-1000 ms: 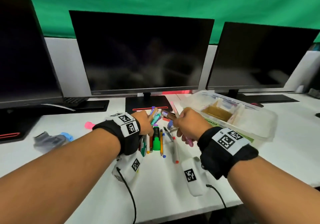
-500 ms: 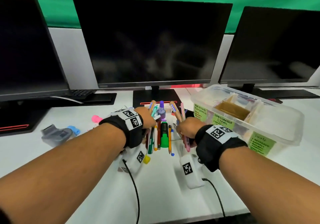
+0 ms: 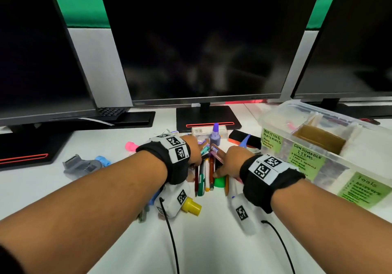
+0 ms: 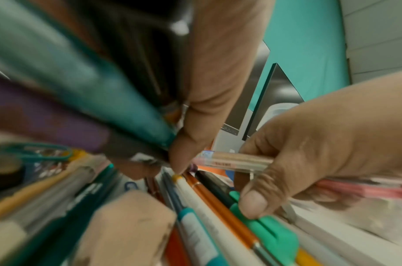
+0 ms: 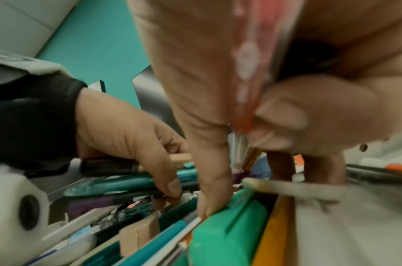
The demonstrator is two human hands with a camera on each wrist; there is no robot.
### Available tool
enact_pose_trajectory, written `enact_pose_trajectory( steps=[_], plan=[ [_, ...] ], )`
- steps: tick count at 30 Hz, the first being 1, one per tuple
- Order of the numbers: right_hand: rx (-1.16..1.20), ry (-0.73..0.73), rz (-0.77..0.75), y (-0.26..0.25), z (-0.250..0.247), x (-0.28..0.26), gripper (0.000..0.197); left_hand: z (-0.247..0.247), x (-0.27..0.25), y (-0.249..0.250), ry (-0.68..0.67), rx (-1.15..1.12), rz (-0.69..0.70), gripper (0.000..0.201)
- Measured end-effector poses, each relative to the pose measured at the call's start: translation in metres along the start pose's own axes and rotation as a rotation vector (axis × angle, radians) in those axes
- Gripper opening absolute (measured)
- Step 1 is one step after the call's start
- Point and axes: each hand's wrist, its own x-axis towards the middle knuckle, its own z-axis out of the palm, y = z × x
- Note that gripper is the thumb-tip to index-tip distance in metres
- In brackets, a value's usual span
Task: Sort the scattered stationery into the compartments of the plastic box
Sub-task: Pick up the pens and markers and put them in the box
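Several pens and pencils (image 3: 204, 176) lie side by side on the white desk, with a green highlighter (image 3: 219, 182) among them. My left hand (image 3: 194, 150) is down on the pile's far end and grips a bundle of pens, teal (image 4: 93, 81) and purple ones among them. My right hand (image 3: 232, 161) holds a clear pen (image 4: 236, 160) and a pink pen (image 5: 250, 72) in its curled fingers. Its thumb (image 4: 252, 203) presses on the green highlighter (image 5: 229, 234). The clear plastic box (image 3: 273, 125) stands to the right, with green labels for writing materials, consumable items and tools.
Three dark monitors line the back; the middle one's stand (image 3: 207, 116) is just beyond the pile. A purple bottle (image 3: 215, 135), a black and orange block (image 3: 244, 139), a yellow cap (image 3: 192, 207), a pink eraser (image 3: 131, 146) and a grey stapler (image 3: 79, 165) lie around.
Both hands have come down from above the pile onto the pens, still holding their bundles. The right thumb now rests on the green highlighter. The head camera has moved closer.
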Motion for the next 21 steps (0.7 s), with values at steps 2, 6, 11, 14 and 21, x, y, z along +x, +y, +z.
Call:
enact_pose_trajectory(
  steps=[2,6,11,14,21],
  plan=[
    [0.021,-0.009,0.023,0.001,0.000,0.003,0.049,0.002,0.003,0.003,-0.009,0.045,0.020,0.044],
    [-0.039,0.027,0.011,-0.005,0.000,0.009,0.050,0.003,0.003,0.006,-0.008,0.101,0.020,0.045],
    [-0.133,0.006,0.042,-0.007,0.001,0.011,0.047,0.004,-0.006,0.002,0.005,0.180,0.036,0.040],
    [-0.199,-0.005,0.036,-0.007,-0.002,0.011,0.043,0.000,-0.008,0.001,0.013,0.156,0.021,0.031],
    [-0.249,-0.005,0.036,-0.012,-0.007,0.020,0.038,-0.007,0.000,-0.007,0.047,0.100,0.040,0.039]
  ],
)
